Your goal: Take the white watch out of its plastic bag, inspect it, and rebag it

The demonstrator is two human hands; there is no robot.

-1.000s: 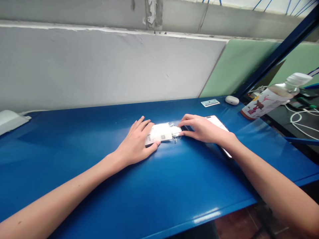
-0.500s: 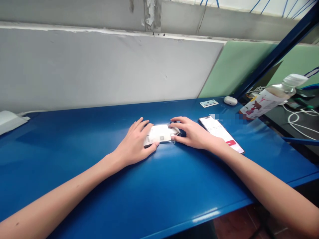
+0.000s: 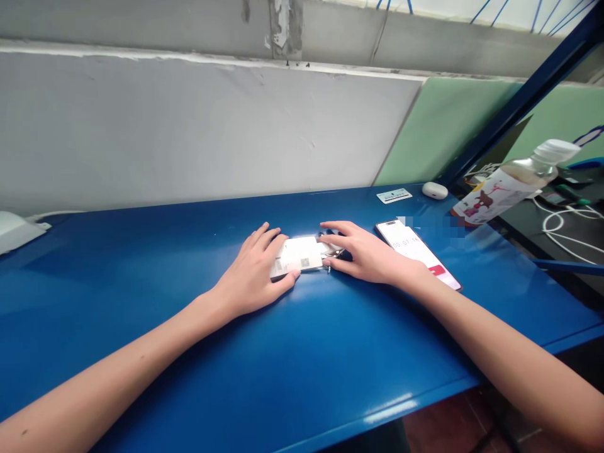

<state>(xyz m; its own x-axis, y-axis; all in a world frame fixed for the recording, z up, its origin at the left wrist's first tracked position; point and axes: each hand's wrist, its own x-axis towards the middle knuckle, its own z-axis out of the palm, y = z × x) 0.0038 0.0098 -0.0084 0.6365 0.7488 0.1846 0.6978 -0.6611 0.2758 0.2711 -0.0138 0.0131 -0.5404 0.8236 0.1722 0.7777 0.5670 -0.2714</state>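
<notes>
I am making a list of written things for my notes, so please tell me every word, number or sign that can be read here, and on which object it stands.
"00 07 16": phone screen; separators unclear.
Red button on that screen: mark too small to read.
White pack: small print and a square code, unreadable.
Card: lettering too small.
Bottle: pictures on the label, no readable words.

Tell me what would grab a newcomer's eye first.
First, the white pack on the blue table, with the left hand spread over one end and the right hand at the other. Next, the lit phone to the right, partly hidden by the right arm. Then the bottle, farther right.
</notes>
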